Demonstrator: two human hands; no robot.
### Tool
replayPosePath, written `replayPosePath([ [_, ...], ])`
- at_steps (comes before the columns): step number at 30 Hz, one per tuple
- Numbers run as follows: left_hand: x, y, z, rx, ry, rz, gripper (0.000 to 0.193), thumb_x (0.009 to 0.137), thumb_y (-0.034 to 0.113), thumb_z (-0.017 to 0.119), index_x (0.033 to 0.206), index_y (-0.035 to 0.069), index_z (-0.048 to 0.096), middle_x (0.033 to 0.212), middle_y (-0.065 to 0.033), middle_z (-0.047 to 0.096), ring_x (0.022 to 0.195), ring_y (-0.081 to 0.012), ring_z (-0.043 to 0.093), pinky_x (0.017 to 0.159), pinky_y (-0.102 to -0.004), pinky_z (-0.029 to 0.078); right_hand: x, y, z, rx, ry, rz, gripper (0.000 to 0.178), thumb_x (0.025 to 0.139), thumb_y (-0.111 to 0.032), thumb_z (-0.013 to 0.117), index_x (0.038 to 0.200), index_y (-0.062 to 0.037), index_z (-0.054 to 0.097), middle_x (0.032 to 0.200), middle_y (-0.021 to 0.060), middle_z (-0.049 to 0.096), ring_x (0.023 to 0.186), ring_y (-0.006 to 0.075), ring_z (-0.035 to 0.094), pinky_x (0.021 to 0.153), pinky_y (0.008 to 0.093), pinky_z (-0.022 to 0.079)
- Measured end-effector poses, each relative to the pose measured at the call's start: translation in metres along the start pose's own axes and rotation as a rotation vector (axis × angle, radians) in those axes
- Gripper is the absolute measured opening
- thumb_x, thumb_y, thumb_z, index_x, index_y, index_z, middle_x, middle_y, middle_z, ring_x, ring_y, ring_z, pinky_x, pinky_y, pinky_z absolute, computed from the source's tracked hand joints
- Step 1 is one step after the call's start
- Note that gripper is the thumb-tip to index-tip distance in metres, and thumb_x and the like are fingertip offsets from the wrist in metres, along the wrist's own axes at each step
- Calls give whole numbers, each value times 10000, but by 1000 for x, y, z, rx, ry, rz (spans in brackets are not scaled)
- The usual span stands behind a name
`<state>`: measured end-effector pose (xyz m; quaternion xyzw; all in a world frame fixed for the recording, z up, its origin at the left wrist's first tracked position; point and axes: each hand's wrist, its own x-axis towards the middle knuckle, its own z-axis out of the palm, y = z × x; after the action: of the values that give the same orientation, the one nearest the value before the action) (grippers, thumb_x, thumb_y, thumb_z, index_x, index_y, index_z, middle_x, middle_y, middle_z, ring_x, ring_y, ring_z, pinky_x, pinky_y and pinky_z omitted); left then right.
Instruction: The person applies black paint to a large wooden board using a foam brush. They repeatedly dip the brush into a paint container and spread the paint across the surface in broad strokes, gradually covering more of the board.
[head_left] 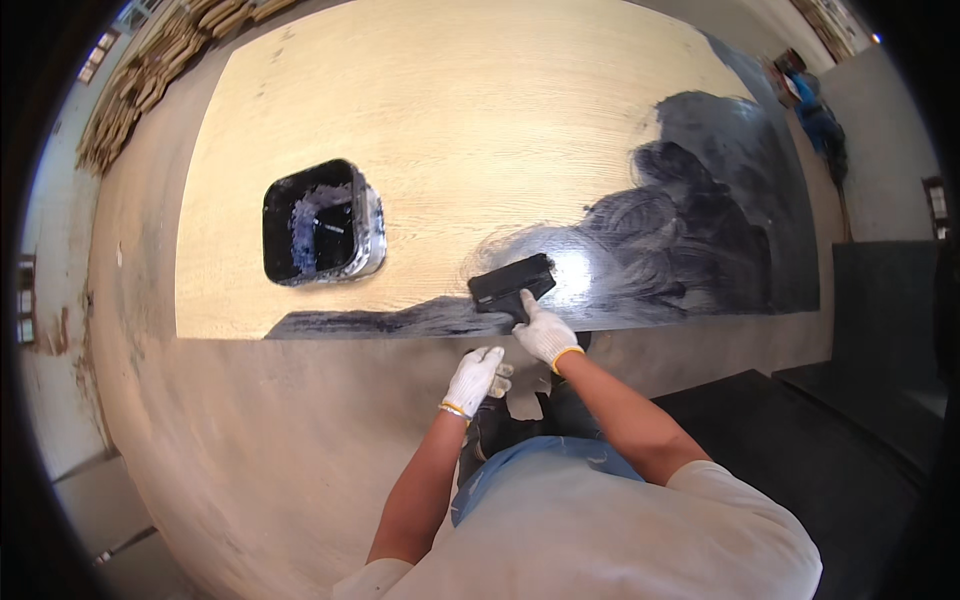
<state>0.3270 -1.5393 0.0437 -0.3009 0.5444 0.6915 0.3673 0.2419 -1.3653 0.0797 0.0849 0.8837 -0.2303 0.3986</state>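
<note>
My right hand point(546, 332), in a white knit glove, is closed on the handle of a wide, block-shaped black paint applicator point(512, 283). The applicator rests on a large light wood-grain panel point(430, 120), near its front edge. Smeared black paint point(690, 230) covers the panel's right side and a strip along the front. Just off the front edge hangs my left hand point(478, 381), gloved too, its fingers loosely bent and apart with nothing seen in them. A square black bucket point(370, 235), its walls streaked with paint, stands on the panel to the left.
Dark sheets point(790, 460) lie low at my right, with another dark panel point(885, 305) upright behind them. Stacked wooden pieces point(150, 75) line the far left wall. Beyond the panel's far right corner are some blue and dark items point(818, 118).
</note>
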Motion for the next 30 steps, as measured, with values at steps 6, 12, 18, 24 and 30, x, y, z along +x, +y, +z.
replayPosePath([
  [6, 48, 20, 30, -95, 54, 9, 367, 1000, 345, 636, 1035, -20, 671, 872, -69, 671, 697, -160, 616, 615, -331, 518, -61, 10, -15, 385, -365, -61, 780, 939, -336, 529, 1626, -107, 240, 1206, 306, 676, 1119, 446, 662, 984, 494, 510],
  [12, 24, 8, 74, 535, 458, -24, 412, 963, 349, 573, 1073, -47, 604, 809, -199, 698, 599, -327, 693, 591, -433, 572, -72, 124, -7, 621, -360, -311, 548, 1008, -231, 554, 1547, -169, 476, 874, 74, 710, 663, 154, 656, 668, 313, 564],
  [18, 31, 16, 110, 1363, 755, -13, 479, 1053, 422, 450, 1044, -34, 595, 984, -337, 707, 926, -505, 698, 838, -575, 549, -58, 304, -45, 1000, -121, 27, 564, 958, -129, 554, 1517, -81, 504, 900, 66, 701, 681, 127, 658, 603, 280, 566],
  [24, 53, 49, 132, 1475, 658, -96, 518, 1069, 423, 418, 1142, -67, 569, 1032, -338, 708, 995, -472, 703, 887, -563, 547, -81, 426, -77, 962, -53, 314, 610, 928, 3, 473, 1538, -10, 443, 930, 97, 685, 636, 155, 669, 522, 274, 566],
  [30, 75, 90, 114, 1154, 678, -320, 552, 1076, 402, 385, 1060, -72, 668, 1058, -351, 697, 1059, -466, 688, 922, -540, 548, -76, 493, -34, 1284, 18, 502, 585, 951, -18, 462, 1534, 8, 429, 922, 157, 695, 568, 215, 657, 437, 349, 552],
])
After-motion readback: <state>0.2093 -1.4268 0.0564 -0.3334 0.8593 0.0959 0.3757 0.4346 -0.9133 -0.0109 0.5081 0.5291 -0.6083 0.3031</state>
